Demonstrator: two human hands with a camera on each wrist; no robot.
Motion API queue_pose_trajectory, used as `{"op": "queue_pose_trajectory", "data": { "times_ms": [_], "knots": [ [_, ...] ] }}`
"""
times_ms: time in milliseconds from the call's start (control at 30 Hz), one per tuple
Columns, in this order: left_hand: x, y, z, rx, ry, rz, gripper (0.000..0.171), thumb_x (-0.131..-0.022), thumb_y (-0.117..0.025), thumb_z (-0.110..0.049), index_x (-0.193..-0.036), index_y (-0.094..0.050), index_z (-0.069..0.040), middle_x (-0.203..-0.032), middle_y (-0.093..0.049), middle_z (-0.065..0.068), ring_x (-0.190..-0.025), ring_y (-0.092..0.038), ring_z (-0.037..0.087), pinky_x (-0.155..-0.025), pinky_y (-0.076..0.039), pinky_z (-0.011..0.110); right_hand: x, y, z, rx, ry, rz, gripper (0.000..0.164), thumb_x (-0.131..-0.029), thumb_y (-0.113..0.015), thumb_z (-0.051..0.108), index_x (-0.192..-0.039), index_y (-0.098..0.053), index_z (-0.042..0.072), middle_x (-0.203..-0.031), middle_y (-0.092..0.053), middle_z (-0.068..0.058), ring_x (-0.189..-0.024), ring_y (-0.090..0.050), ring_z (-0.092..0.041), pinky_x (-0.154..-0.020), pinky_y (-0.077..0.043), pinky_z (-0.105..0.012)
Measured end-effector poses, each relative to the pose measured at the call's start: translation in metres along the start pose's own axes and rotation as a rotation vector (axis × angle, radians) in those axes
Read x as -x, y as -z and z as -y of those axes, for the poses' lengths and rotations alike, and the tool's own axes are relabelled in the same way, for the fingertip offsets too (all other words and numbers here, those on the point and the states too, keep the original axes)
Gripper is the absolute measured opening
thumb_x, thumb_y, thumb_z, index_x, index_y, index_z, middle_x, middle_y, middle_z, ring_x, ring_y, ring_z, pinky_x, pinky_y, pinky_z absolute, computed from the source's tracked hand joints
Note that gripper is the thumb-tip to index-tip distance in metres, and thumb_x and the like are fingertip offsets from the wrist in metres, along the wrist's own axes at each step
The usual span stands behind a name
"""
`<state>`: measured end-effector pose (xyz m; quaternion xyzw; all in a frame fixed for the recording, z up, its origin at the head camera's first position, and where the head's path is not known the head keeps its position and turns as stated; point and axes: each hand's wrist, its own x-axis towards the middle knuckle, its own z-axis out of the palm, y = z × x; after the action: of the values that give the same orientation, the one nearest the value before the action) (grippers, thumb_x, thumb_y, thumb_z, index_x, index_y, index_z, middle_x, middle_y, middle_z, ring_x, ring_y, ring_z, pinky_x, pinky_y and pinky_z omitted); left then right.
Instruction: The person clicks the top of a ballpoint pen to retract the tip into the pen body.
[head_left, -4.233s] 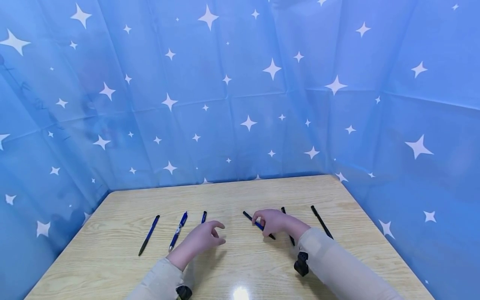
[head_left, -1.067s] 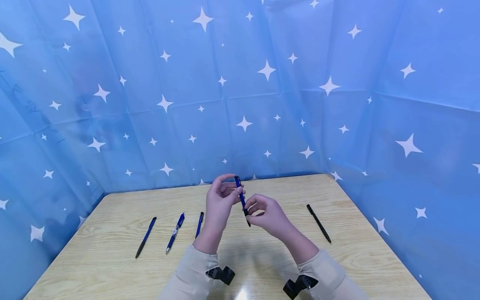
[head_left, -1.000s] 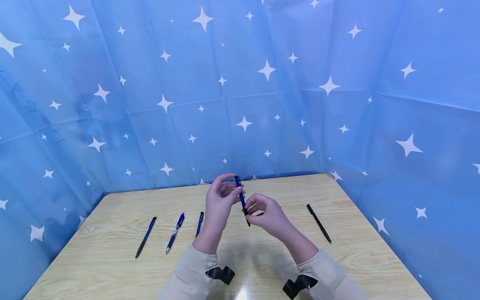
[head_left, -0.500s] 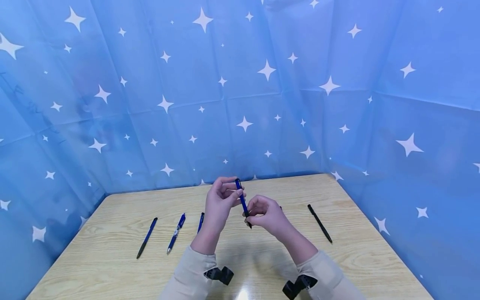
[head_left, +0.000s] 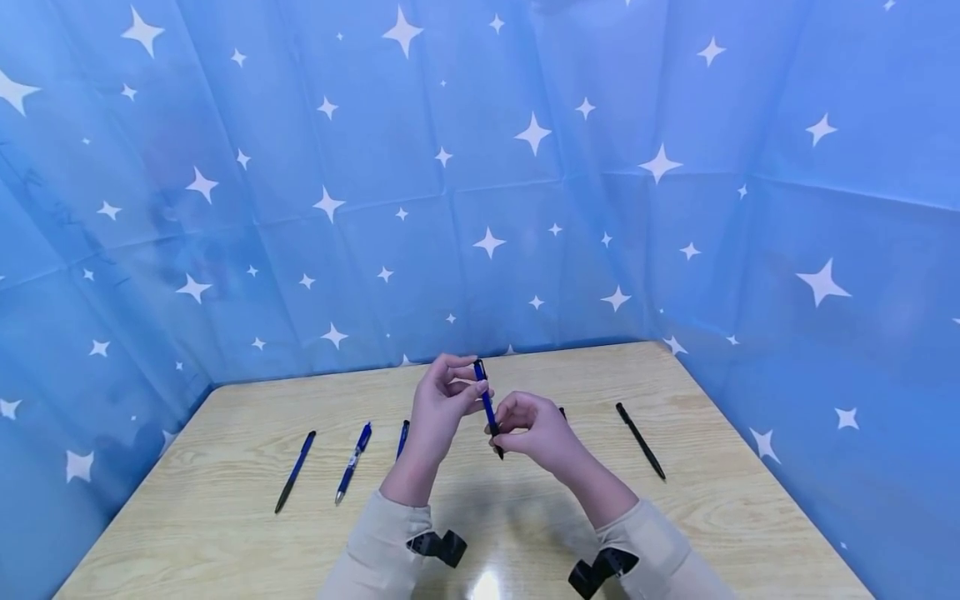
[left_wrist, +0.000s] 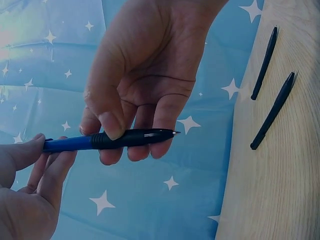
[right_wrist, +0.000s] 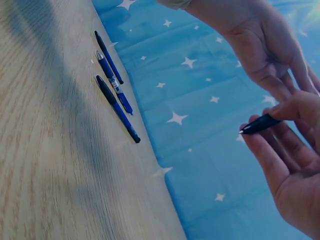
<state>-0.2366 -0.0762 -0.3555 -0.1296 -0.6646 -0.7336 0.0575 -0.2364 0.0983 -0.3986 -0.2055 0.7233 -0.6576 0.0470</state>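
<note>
Both hands hold one ballpoint pen (head_left: 486, 407) above the table, tilted with its black tip end down toward me. My left hand (head_left: 441, 402) pinches the blue barrel near the upper end. In the left wrist view, its thumb lies at the end of the pen. Lower down, my right hand (head_left: 536, 432) pinches the black grip between thumb and fingers. A small metal point shows at the tip (left_wrist: 177, 133) in the left wrist view. The right wrist view shows the dark tip part (right_wrist: 260, 123), while the barrel is hidden behind the right hand's fingers.
On the left of the wooden table (head_left: 225, 533) lie a blue-and-black pen (head_left: 296, 472), a blue pen with a white band (head_left: 353, 463) and another blue pen (head_left: 403, 437), partly covered. A black pen (head_left: 641, 442) lies right; another (head_left: 562, 412) is mostly hidden. Starry blue cloth (head_left: 450, 208) hangs behind.
Some four seconds ago the pen lay on the table under my right hand, with my left hand apart. It is now lifted between both hands. Over the last second they stay nearly still.
</note>
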Motion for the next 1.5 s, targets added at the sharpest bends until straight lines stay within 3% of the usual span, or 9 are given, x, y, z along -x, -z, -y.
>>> {"op": "queue_pose_trajectory", "data": {
  "times_ms": [233,533,733,1033,1233,1500],
  "knots": [
    [-0.001,0.001,0.002,0.028,0.01,-0.015,0.026,-0.091,-0.064,0.005,-0.115,-0.058,-0.001,-0.099,-0.06,0.014,-0.089,-0.069,0.028,-0.078,-0.057,0.04,0.0,0.001,-0.001,-0.003,-0.031,0.003,0.02,-0.081,-0.075,-0.002,-0.095,-0.062,0.003,-0.089,-0.071,-0.012,-0.084,-0.068,-0.027,-0.075,-0.056,-0.038],
    [0.003,0.001,0.005,-0.004,0.021,-0.021,0.033,-0.092,-0.064,0.003,-0.123,-0.054,-0.005,-0.096,-0.057,0.012,-0.093,-0.068,0.032,-0.078,-0.057,0.039,0.003,0.001,-0.002,0.014,-0.009,0.041,0.02,-0.081,-0.074,-0.004,-0.095,-0.061,0.002,-0.093,-0.071,-0.017,-0.084,-0.068,-0.026,-0.074,-0.055,-0.036],
    [0.005,0.003,0.004,-0.014,0.022,-0.023,0.037,-0.091,-0.064,0.005,-0.124,-0.053,-0.008,-0.097,-0.057,0.015,-0.096,-0.066,0.036,-0.077,-0.057,0.04,0.004,0.004,0.002,0.035,0.006,0.115,0.021,-0.082,-0.073,-0.004,-0.098,-0.061,0.003,-0.093,-0.07,-0.014,-0.087,-0.067,-0.028,-0.074,-0.057,-0.038],
    [0.009,0.011,0.0,-0.13,0.017,-0.024,0.057,-0.086,-0.073,0.0,-0.134,-0.048,-0.018,-0.108,-0.062,0.012,-0.088,-0.068,0.025,-0.076,-0.057,0.039,0.002,0.019,0.003,0.129,0.071,0.239,0.02,-0.087,-0.069,-0.002,-0.104,-0.067,0.009,-0.106,-0.069,-0.008,-0.091,-0.067,-0.029,-0.074,-0.057,-0.038],
    [0.011,0.024,0.003,-0.132,0.027,-0.021,0.066,-0.087,-0.071,0.0,-0.142,-0.04,-0.018,-0.114,-0.061,0.014,-0.088,-0.068,0.026,-0.076,-0.057,0.039,0.0,0.033,0.001,0.141,0.045,0.243,0.035,-0.087,-0.067,-0.003,-0.12,-0.066,0.009,-0.111,-0.068,-0.012,-0.091,-0.066,-0.028,-0.074,-0.056,-0.039],
    [0.015,0.037,0.008,-0.224,0.047,0.016,0.054,-0.094,-0.064,-0.006,-0.142,-0.04,-0.014,-0.11,-0.062,0.014,-0.086,-0.068,0.029,-0.073,-0.058,0.039,-0.006,0.045,-0.011,0.108,-0.034,0.197,0.067,-0.085,-0.068,-0.007,-0.144,-0.048,0.014,-0.12,-0.057,-0.019,-0.089,-0.065,-0.03,-0.071,-0.056,-0.042]
  ]
}}
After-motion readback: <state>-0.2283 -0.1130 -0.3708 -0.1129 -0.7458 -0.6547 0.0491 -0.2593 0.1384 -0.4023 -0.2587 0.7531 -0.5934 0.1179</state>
